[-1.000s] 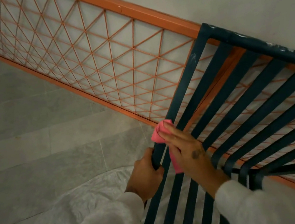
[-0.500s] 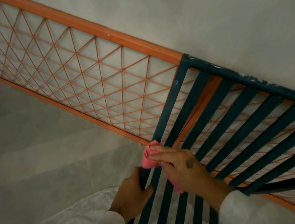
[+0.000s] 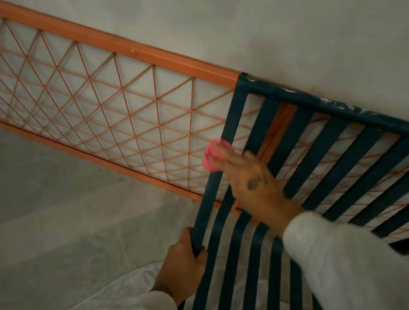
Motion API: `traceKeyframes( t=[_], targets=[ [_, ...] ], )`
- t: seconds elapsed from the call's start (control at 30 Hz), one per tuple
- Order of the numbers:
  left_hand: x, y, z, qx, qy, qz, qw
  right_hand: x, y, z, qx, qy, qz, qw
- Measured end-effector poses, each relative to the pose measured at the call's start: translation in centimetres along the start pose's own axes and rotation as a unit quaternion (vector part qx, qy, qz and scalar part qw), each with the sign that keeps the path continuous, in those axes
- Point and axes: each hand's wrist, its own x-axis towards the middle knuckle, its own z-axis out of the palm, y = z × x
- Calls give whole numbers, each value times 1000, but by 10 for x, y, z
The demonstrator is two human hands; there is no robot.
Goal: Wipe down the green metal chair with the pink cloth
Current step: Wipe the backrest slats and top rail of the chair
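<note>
A: What has changed?

B: The right hand (image 3: 251, 176), fingers pressed over the pink cloth (image 3: 212, 156), has slid higher up the green metal chair's (image 3: 375, 145) outer slat. The left hand (image 3: 182, 265) still grips that slat lower down.

A: Meaning?

B: Wiping is advancing, I judge.

A: Any writing?

B: None readable.

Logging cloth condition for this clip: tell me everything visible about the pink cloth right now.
The pink cloth looks like soft fabric, bunched into a small wad rather than spread flat. Only its upper left part shows; the rest is hidden under the fingers of the right hand, which presses it against the outermost slat of the green metal chair, about midway up the backrest. It looks blurred, so weave, dirt or dampness cannot be told. The left hand grips the same slat lower down and does not touch the cloth.
</note>
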Motion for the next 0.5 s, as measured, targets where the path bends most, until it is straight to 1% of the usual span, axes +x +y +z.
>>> traceKeyframes(
  t=[0.07,0.1,0.17,0.23,0.3,0.33,0.37,0.43,0.5],
  targets=[
    [1,0,1,3,13,1,1000,-21,-8,30,26,-19,-29,999],
    [1,-1,1,6,17,2,1000,-28,-9,39,57,-50,-39,996],
    [0,-2,1,9,16,4,1000,-31,-3,39,72,-103,-69,990],
    [0,-2,1,8,15,4,1000,-22,5,17,23,-124,-107,986],
    [0,-3,0,2,12,5,1000,-5,9,-13,-88,-74,-150,982],
    [-1,-3,-1,1,12,7,1000,6,13,-28,-129,-43,-150,979],
    [-1,-3,-1,0,11,8,1000,18,17,-40,-144,-17,-131,981],
    [-2,-1,-1,2,8,8,1000,41,19,-57,-175,26,-67,982],
    [-3,2,-2,6,8,6,1000,51,13,-63,-188,62,-31,980]
  ],
)
